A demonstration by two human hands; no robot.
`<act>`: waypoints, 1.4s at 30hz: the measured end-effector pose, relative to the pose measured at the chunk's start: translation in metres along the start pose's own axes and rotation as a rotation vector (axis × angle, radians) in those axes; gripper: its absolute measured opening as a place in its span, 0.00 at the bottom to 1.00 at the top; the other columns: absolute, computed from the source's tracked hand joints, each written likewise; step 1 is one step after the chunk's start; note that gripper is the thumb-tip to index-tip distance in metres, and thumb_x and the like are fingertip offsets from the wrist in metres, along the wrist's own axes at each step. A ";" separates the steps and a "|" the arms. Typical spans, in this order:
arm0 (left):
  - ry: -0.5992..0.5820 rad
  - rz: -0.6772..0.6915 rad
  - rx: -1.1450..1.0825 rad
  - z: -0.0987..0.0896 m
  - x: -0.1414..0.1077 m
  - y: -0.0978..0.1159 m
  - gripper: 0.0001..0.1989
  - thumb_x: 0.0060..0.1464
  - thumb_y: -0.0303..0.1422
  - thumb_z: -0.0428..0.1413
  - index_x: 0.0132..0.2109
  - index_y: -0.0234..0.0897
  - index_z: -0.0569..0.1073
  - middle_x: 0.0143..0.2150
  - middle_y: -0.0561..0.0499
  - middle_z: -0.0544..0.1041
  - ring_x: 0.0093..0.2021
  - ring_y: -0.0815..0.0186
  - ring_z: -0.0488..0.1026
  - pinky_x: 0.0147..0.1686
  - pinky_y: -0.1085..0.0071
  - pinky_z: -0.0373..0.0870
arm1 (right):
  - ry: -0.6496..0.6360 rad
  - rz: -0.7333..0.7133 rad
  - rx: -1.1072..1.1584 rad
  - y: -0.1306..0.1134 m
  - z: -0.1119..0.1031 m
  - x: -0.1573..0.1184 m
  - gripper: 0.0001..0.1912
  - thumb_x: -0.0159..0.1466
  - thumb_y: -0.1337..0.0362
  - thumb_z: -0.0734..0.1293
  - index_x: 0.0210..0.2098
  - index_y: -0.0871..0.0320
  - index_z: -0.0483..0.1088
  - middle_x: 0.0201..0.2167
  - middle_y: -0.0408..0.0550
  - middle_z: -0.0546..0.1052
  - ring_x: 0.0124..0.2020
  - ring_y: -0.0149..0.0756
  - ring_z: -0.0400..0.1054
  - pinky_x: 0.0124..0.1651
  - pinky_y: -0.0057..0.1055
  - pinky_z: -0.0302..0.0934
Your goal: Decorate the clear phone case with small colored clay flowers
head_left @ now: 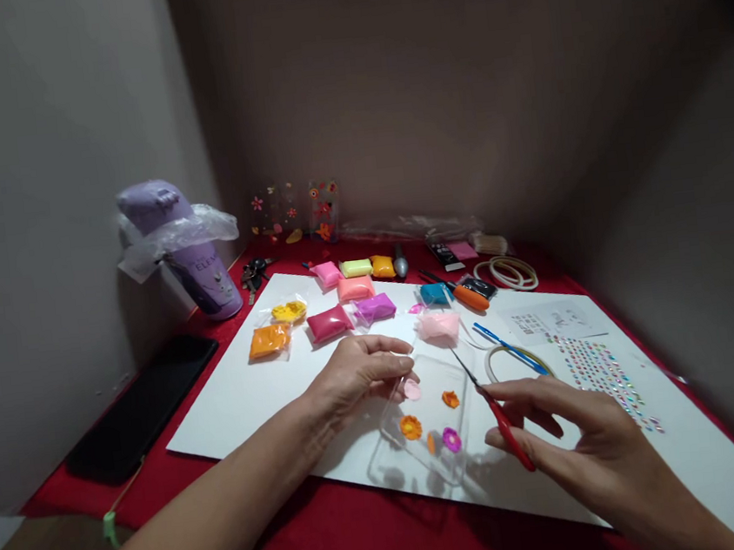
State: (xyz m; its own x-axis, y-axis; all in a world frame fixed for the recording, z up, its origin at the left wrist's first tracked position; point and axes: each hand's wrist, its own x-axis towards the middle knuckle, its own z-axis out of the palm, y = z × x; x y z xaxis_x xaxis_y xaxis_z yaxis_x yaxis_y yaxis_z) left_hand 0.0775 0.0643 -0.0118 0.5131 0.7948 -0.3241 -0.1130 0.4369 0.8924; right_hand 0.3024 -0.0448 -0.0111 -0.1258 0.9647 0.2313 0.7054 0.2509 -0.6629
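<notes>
My left hand [367,367] is closed on the upper left edge of a clear phone case [434,382], its fingertips beside a flat pale pink clay piece [411,389]. The case is tilted over the white board. On it sit an orange clay flower [410,428], a small orange clay piece [450,399] and a magenta flower [451,439]. My right hand [547,435] pinches a red-handled pointed tool [508,431] between thumb and fingers. Its thin dark metal tip points up and left, over the right side of the case.
Several clay packets, among them a crimson one [329,323] and an orange one [270,343], lie on the white board [236,402]. Blue tweezers [511,349] and a gem sheet [604,372] lie right. A black phone [145,408] and purple tumbler [206,274] stand left.
</notes>
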 end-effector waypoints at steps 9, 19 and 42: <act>-0.016 0.063 -0.115 0.003 -0.005 0.006 0.14 0.39 0.26 0.67 0.34 0.30 0.71 0.30 0.45 0.79 0.29 0.66 0.77 0.32 0.71 0.74 | 0.081 0.052 0.250 0.005 0.001 -0.016 0.16 0.52 0.61 0.74 0.41 0.49 0.75 0.38 0.47 0.78 0.38 0.41 0.71 0.37 0.32 0.67; 0.068 0.130 -0.202 0.007 -0.009 0.005 0.17 0.39 0.21 0.63 0.33 0.34 0.62 0.34 0.42 0.81 0.31 0.64 0.78 0.32 0.71 0.74 | -0.350 0.472 0.497 -0.032 0.015 0.000 0.12 0.49 0.64 0.71 0.35 0.54 0.74 0.24 0.39 0.69 0.28 0.31 0.63 0.34 0.27 0.60; 0.076 0.141 -0.294 0.008 -0.009 0.001 0.14 0.42 0.20 0.63 0.39 0.28 0.75 0.37 0.41 0.81 0.36 0.61 0.79 0.36 0.69 0.77 | -0.373 0.510 0.649 -0.018 0.023 0.014 0.20 0.52 0.48 0.72 0.31 0.58 0.67 0.20 0.37 0.61 0.22 0.26 0.52 0.25 0.25 0.47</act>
State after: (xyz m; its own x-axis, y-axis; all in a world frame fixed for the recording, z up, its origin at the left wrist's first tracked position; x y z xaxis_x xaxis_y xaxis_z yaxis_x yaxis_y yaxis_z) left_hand 0.0789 0.0541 -0.0053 0.4117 0.8802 -0.2362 -0.4244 0.4145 0.8050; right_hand 0.2720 -0.0345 -0.0124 -0.2036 0.9059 -0.3714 0.2194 -0.3275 -0.9190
